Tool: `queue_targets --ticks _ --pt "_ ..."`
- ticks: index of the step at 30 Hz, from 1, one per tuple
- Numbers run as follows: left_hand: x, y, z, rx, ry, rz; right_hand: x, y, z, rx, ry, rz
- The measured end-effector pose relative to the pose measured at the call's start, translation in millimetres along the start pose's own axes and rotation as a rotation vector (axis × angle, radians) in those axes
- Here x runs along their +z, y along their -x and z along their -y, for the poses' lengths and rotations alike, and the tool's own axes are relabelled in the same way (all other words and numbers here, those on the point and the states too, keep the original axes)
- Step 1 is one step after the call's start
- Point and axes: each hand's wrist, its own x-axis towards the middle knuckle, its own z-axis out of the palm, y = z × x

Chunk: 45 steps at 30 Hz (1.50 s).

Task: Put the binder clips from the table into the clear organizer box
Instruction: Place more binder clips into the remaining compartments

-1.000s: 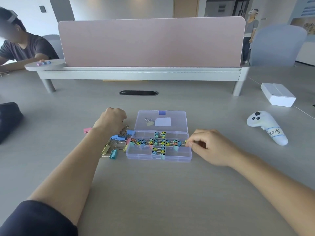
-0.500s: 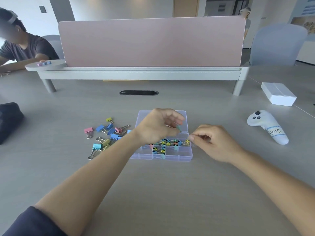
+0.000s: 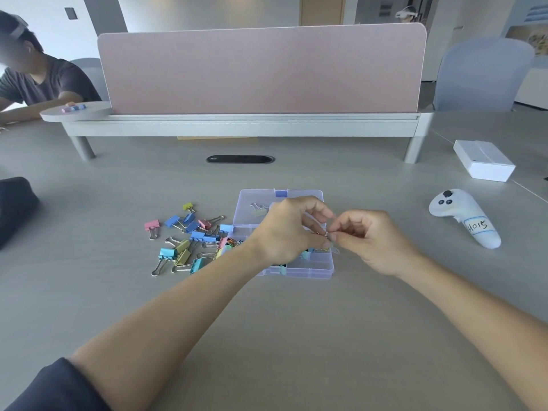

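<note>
The clear organizer box (image 3: 314,269) lies open mid-table, its lid (image 3: 252,203) folded back; small coloured clips fill its middle compartments. Several loose binder clips (image 3: 189,235), blue, pink, yellow and teal, lie in a heap left of the box. My left hand (image 3: 284,229) hovers over the box's right side, fingers pinched. My right hand (image 3: 370,241) meets it fingertip to fingertip at the box's right edge. Between the two sets of fingertips a small binder clip (image 3: 329,237) shows its wire handle; most of it is hidden.
A white controller (image 3: 465,216) with a handwritten label lies to the right, a white box (image 3: 484,160) beyond it. A pink divider (image 3: 261,69) on a grey rail crosses the far table. A dark bag (image 3: 14,209) sits at left; a person (image 3: 35,78) sits far left.
My left hand left the loose pile carrying a clip and crossed to the box's right side. It now meets my right hand, which rose slightly from the box's edge.
</note>
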Motion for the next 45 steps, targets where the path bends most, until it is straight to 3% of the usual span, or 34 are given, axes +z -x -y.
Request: queue_targets --ticks 6,13,21,27,38,45 --pt "-8 -3 8 0.003 -0.206 -0.019 3 0 -6 -0.010 0.212 -0.007" --pt "-5 -2 10 0.079 -0.508 0.010 3 3 -4 -0.176 0.482 0.030" --pt "6 -5 -4 0.045 -0.781 0.002 2 2 -3 -0.275 0.582 0.086" --pt "16 -13 -18 -0.054 -0.869 -0.003 -9 4 -2 -0.228 0.560 0.088" --pt "21 -12 -25 -0.021 -1.064 -0.030 -13 5 4 -0.166 0.653 0.199" --pt "16 -16 -17 -0.071 -0.932 0.041 -13 3 6 -0.179 0.795 0.242"
